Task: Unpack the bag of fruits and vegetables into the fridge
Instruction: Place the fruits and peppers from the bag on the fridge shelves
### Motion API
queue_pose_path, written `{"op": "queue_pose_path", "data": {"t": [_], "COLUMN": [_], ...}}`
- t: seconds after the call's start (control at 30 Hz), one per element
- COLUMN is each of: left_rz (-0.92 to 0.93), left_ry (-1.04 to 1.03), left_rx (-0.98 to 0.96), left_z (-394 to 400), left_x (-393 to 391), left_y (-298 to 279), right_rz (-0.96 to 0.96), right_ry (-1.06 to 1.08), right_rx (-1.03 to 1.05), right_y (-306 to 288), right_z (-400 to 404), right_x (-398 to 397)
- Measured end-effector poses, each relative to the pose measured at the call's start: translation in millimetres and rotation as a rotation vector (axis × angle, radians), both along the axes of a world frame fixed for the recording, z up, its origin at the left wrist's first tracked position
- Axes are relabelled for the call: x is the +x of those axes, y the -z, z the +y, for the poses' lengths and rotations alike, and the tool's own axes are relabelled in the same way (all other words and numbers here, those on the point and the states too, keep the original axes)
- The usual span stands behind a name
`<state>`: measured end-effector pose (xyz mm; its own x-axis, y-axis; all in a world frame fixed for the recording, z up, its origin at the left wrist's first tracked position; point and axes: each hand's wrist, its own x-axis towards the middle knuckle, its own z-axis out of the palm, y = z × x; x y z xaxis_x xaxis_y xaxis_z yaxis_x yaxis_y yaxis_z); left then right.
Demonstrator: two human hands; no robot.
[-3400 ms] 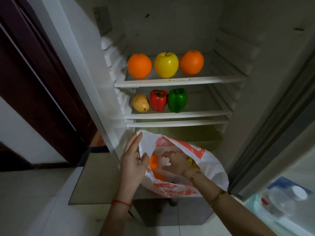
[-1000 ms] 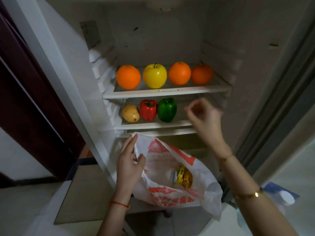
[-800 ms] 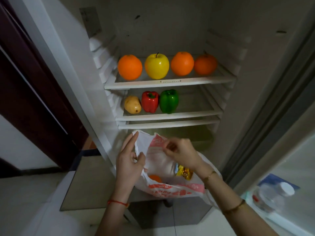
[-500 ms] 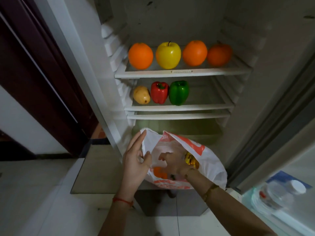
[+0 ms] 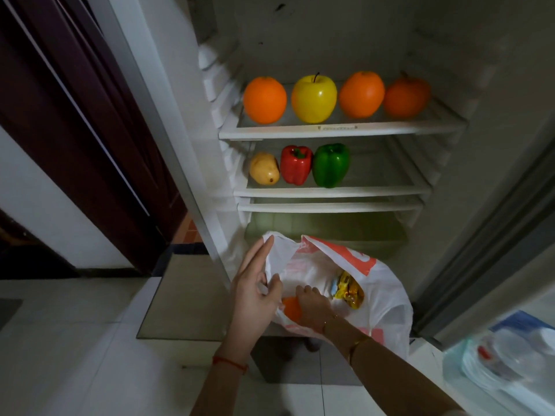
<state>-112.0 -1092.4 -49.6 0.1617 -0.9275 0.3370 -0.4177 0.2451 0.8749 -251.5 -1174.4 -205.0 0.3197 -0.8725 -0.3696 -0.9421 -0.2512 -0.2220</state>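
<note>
Pale floor tiles and a dark maroon door fill the left of the frame, with the open fridge [image 5: 300,40] taking the centre and upper right. Low in the centre, a white plastic bag [image 5: 387,298] with orange-red print hangs open in front of the fridge's bottom section. The left hand [image 5: 255,292] pinches the bag's near rim between thumb and curled fingers, forefinger stretched up along the plastic. The right hand [image 5: 312,304] reaches down inside, fingers curled over an orange fruit [image 5: 291,307]; whether they grip it I cannot tell. One yellow foil packet [image 5: 348,291] lies in the bag to the right. On the top shelf [image 5: 339,130] stand four fruits: three oranges [image 5: 265,100] and one yellow apple [image 5: 313,98]. On the shelf below sit three: one mango [image 5: 264,172], one red pepper [image 5: 295,165], one green pepper [image 5: 330,165].
</note>
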Motion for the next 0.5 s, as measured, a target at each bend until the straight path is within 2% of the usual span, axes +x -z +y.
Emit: {"op": "queue_pose_path", "data": {"t": [0.13,0.23,0.4,0.5], "left_rz": [-0.003,-0.005,-0.014,0.022], "left_ry": [0.029,0.037,0.043,0.052], "left_rx": [-0.014,-0.026,-0.037,-0.059], "left_z": [-5.5,-12.3,-26.8,-34.8], "left_x": [-2.8,-4.4,-7.9,-14.9], "left_y": [-0.5,-4.1,-8.7,-12.4], "right_rz": [-0.179,-0.374,-0.693,-0.793], "right_ry": [0.113,0.213,0.245,0.202], "right_rx": [0.075,0.172,0.021,-0.096], "right_y": [-1.3,-28.9,-90.7,-128.1], "right_z": [-1.9,-6.7,-5.0,0.3], "right_x": [-6.3,-19.5,-51.1,-69.6]}}
